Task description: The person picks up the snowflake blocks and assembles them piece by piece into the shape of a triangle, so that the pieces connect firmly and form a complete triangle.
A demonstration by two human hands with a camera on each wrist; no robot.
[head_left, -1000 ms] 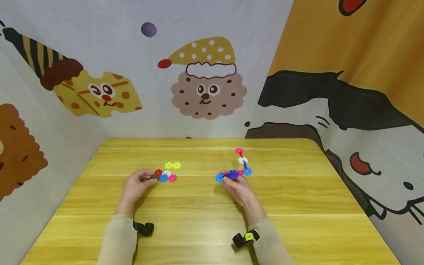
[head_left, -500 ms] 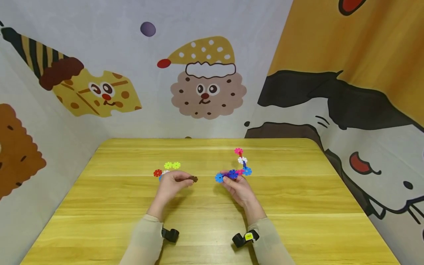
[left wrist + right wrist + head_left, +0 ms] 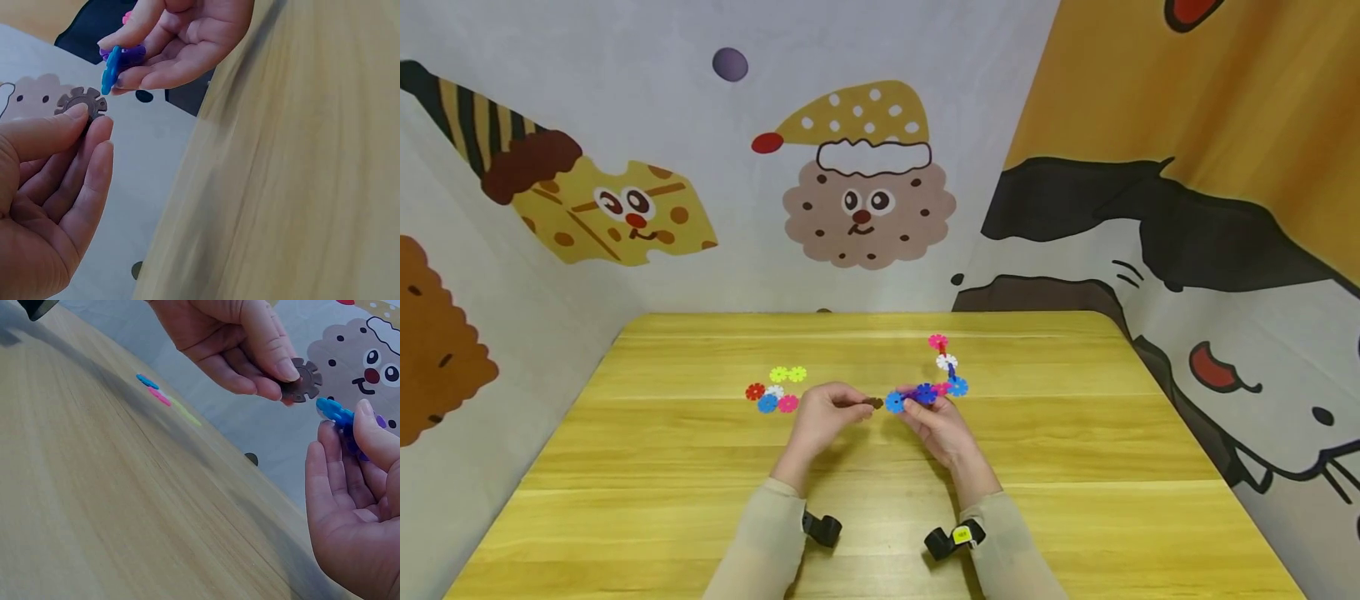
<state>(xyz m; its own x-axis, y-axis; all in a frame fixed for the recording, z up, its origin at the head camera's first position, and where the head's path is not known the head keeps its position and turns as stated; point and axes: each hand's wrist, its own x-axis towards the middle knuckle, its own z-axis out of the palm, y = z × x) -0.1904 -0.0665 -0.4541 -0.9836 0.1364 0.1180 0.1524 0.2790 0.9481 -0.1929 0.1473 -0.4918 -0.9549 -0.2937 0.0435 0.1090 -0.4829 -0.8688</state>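
Between thumb and fingers, my left hand (image 3: 825, 421) pinches a brown notched snowflake disc (image 3: 81, 103). My right hand (image 3: 943, 427) grips a chain of linked snowflake discs (image 3: 926, 393) near its left end. That end carries a light blue disc (image 3: 334, 411), standing on edge in the left wrist view. Only a small gap lies between the brown disc and this blue one. Purple and dark blue discs follow, partly covered by my right fingers. From there the chain bends away through pink, another light blue disc (image 3: 957, 387) and a white one (image 3: 947, 362) to a pink tip (image 3: 937, 342).
Left of my hands, loose discs lie on the wooden table (image 3: 625, 467): red (image 3: 755, 391), white (image 3: 774, 392), blue (image 3: 767, 403) and pink (image 3: 787, 403). Two yellow-green discs (image 3: 787, 374) sit just behind them. A cartoon-printed cloth (image 3: 700, 292) hangs behind the table.
My left hand has carried the brown disc rightward from beside the loose discs to close by the chain's blue end. My right hand has stayed nearly still with the chain.
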